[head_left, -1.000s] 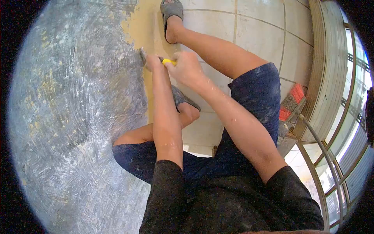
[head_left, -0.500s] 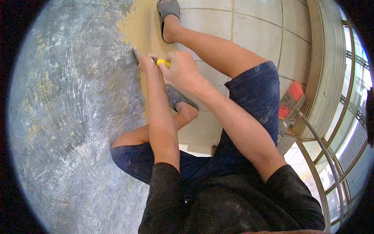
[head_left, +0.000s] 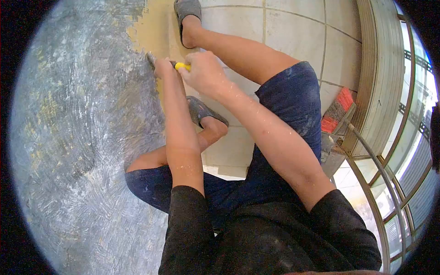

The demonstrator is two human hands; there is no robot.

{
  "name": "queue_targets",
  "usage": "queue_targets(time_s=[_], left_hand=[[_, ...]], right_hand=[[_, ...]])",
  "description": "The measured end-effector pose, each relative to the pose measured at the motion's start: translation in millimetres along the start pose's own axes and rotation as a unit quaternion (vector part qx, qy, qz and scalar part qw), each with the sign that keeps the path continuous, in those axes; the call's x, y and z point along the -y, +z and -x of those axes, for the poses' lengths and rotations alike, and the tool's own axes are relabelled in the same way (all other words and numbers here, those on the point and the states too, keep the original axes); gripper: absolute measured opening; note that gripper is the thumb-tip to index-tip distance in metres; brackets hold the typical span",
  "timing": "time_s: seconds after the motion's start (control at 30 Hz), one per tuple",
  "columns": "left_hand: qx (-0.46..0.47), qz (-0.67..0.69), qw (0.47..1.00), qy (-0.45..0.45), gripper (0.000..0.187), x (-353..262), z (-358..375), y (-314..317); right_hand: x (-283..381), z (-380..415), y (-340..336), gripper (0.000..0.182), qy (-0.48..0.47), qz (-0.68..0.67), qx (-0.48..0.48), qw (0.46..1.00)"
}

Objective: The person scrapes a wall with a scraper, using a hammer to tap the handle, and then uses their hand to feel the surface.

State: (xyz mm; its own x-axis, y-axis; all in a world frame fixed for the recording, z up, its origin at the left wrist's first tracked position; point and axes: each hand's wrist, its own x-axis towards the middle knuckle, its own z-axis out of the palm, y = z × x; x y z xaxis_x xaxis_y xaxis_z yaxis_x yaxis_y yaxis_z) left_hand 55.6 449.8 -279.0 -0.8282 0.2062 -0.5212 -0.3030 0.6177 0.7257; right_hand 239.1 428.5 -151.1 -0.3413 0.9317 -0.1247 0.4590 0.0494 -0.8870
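The person's right hand (head_left: 204,72) is closed around the yellow handle of a scraper (head_left: 182,66), with the fingers curled and the thumb toward the blade end. The left hand (head_left: 163,68) grasps the same scraper just ahead of the right, close behind its blade (head_left: 150,58); how its fingers wrap the tool is too small to tell.

The scraper lies across both grips. Its blade juts out past the left hand, against or very near the streaked grey surface (head_left: 91,123); whether the edge touches cannot be told. Just beyond the blade, the grey ends in a ragged border beside a yellow-tan patch (head_left: 158,30).

One sandal (head_left: 188,9) is on the foot beyond the grip, and another (head_left: 200,111) is on the foot nearer the body, by the left forearm. Pale tiles (head_left: 293,36) lie to the right of the hands. Well apart on that side, a brush (head_left: 339,110) with red and dark bristles stands near the wooden frame (head_left: 366,82), with glass panes (head_left: 394,201) past it.
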Motion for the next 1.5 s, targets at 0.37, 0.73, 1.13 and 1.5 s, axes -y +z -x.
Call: queue_targets(time_s=[0.37,0.73,1.13,1.5], left_hand=[[0.084,0.009,0.995,0.055,0.011,-12.9,5.5,-4.7],[0.105,-0.054,0.988,0.101,0.019,-12.8,-15.6,-11.8],[0.131,0.041,0.987,0.08,0.027,-9.8,-28.9,-15.0],[0.106,-0.078,0.982,0.134,0.026,-7.4,-6.2,-16.6]], right_hand=[[-0.6,-3.0,5.2,0.026,-0.005,-0.025,-0.033,0.999],[10.1,0.2,6.0,0.025,-0.006,-0.002,-0.007,1.0],[18.8,3.9,2.5,0.021,-0.014,0.01,0.004,1.0],[14.7,2.7,3.9,0.027,0.036,0.0,0.023,0.999]])
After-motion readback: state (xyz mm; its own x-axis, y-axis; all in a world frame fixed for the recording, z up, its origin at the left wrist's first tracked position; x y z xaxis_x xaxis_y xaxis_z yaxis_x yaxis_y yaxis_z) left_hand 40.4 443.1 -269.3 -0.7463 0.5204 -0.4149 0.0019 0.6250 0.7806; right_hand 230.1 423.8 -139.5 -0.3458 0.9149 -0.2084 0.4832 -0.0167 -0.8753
